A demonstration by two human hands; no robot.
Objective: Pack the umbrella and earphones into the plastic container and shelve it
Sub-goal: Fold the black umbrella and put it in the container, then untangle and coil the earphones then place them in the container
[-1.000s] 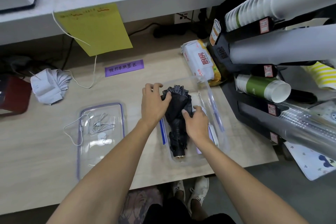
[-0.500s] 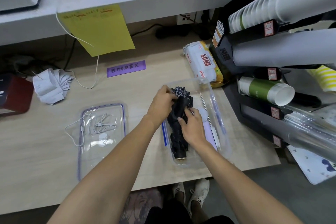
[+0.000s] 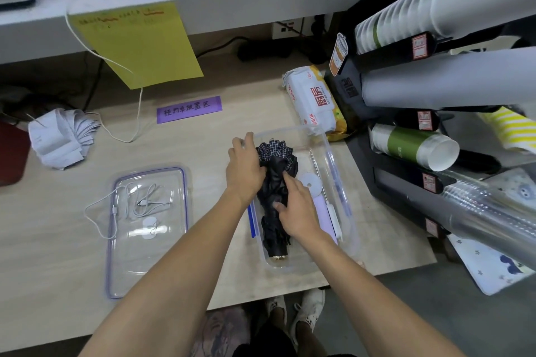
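Inside the plastic container (image 3: 342, 153), folded umbrella (image 3: 275, 200) — left hand (image 3: 245, 169), right hand (image 3: 298, 211) both gripping it

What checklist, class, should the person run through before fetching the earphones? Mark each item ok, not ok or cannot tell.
1. Umbrella lies inside the plastic container: ok.
2. Umbrella sits low enough for closing: cannot tell.
3. Left hand and right hand free: not ok, both press the umbrella.
4. Earphones packed: not ok, they lie on the lid.
5. Lid within reach on the table, left of the container: ok.
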